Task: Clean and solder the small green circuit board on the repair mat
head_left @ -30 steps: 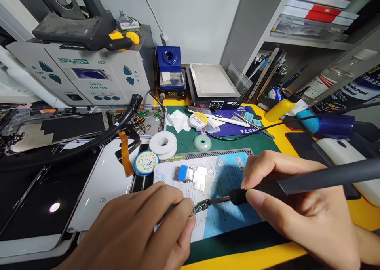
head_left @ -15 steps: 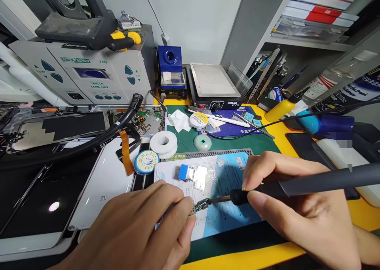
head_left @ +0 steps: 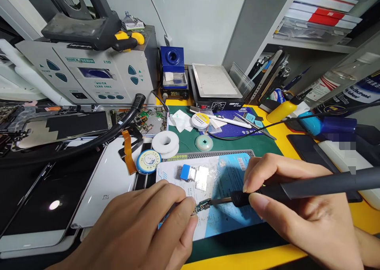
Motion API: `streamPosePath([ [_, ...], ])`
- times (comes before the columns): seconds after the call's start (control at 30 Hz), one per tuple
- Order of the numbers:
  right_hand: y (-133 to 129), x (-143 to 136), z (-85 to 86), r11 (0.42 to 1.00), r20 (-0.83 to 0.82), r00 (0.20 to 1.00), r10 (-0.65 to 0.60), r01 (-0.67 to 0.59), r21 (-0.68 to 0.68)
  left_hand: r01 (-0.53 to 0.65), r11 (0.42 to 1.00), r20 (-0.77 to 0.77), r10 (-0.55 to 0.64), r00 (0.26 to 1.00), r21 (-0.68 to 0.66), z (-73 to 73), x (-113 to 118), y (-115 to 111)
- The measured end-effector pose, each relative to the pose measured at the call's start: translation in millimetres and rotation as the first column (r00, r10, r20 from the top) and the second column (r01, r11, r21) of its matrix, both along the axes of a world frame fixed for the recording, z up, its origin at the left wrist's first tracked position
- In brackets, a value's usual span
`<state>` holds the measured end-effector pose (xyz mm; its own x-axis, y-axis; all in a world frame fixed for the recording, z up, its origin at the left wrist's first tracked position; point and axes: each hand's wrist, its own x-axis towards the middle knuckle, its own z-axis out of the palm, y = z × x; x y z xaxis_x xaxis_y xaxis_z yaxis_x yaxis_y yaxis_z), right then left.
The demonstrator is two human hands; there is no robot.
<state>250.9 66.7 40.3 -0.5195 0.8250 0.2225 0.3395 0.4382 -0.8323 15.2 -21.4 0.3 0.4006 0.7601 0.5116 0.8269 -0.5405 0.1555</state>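
Note:
A small circuit board (head_left: 202, 205) is pinched between the fingertips of my left hand (head_left: 148, 222), its far end sticking out to the right. Most of the board is covered by those fingers. My right hand (head_left: 291, 202) is closed like a pen grip around a black soldering iron (head_left: 267, 193). The iron's metal tip lies at the right end of the board; whether it touches cannot be made out. Under both lies a blue and white printed card (head_left: 228, 206). On the card, behind the board, rests a small silver metal part with a blue tab (head_left: 196, 175).
A white spool (head_left: 165, 143) and a round blue-rimmed tin (head_left: 148, 161) stand left of the card. The iron's stand (head_left: 173, 78), a hot plate (head_left: 216, 82) and a hot-air station (head_left: 95, 72) line the back. Phones (head_left: 103, 183) lie left; a yellow bottle (head_left: 282, 111) lies right.
The whole view has shifted slightly, so everything appears a little further right. Both hands keep their grips, with the iron's tip still at the board's end.

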Motion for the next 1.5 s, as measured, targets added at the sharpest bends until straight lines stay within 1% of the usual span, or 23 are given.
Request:
streamPosePath([
  [0.1,-0.6,0.5,-1.1,1.0,0.007,1.0,0.024,-0.024,-0.004,-0.022,1.0,-0.006,0.022,1.0,-0.002,2.0,1.7,-0.3],
  [0.2,-0.7,0.5,-1.6,1.0,0.003,1.0,0.015,-0.015,0.004,-0.038,0.999,-0.004,0.038,0.999,-0.007,3.3,3.7,-0.3],
  [0.3,-0.1,-0.6,-1.4,1.0,0.001,1.0,0.004,-0.004,0.012,-0.028,1.0,0.0,0.028,1.0,0.011,3.1,3.8,1.2],
  [0.43,1.3,-2.3,-0.9,1.0,0.0,1.0,0.026,-0.026,0.009,-0.038,0.999,0.034,0.036,0.999,0.035,3.0,3.5,4.2],
  [0.57,1.8,-1.9,-0.1,1.0,0.003,1.0,0.005,-0.005,0.013,-0.041,0.998,0.052,0.038,0.998,0.045,4.2,5.0,5.5],
  [0.67,1.2,-0.8,0.0,0.999,0.012,0.999,0.035,-0.035,-0.014,-0.04,0.998,0.04,0.038,0.998,0.038,4.0,5.1,4.1],
  [0.83,0.8,0.6,0.1,1.0,0.004,1.0,0.005,-0.005,0.005,-0.033,0.999,0.006,0.033,0.999,0.011,1.7,1.1,-0.5],
  [0.93,1.1,0.9,0.1,0.999,-0.001,1.0,0.03,-0.03,-0.024,-0.004,1.0,0.007,0.004,1.0,0.008,1.3,-0.4,-0.9],
  [1.0,1.3,0.7,-0.2,0.999,-0.002,0.999,0.034,-0.034,-0.03,-0.011,1.0,0.002,0.011,1.0,0.008,1.3,0.3,0.1],
  [1.17,2.0,-0.2,-1.2,1.0,-0.007,1.0,-0.005,0.005,-0.017,-0.022,0.999,-0.009,0.023,1.0,0.031,1.2,2.9,2.6],
  [1.23,2.3,-0.4,-0.9,0.999,-0.012,1.0,-0.001,0.0,-0.033,-0.041,0.998,-0.015,0.042,0.999,0.044,2.2,2.8,3.4],
  [1.33,2.7,-0.7,1.9,0.997,-0.026,1.0,-0.006,0.004,-0.074,-0.018,0.998,-0.025,0.02,1.0,0.06,3.2,2.0,4.2],
  [1.4,3.4,-1.2,4.8,0.993,-0.055,0.998,-0.033,0.026,-0.111,0.004,0.998,-0.022,-0.003,1.0,0.07,1.5,1.2,3.8],
  [1.5,7.0,-0.7,7.5,0.984,-0.118,0.988,-0.104,0.085,-0.154,-0.009,0.998,-0.023,0.01,1.0,0.059,-3.9,-0.5,0.0],
])
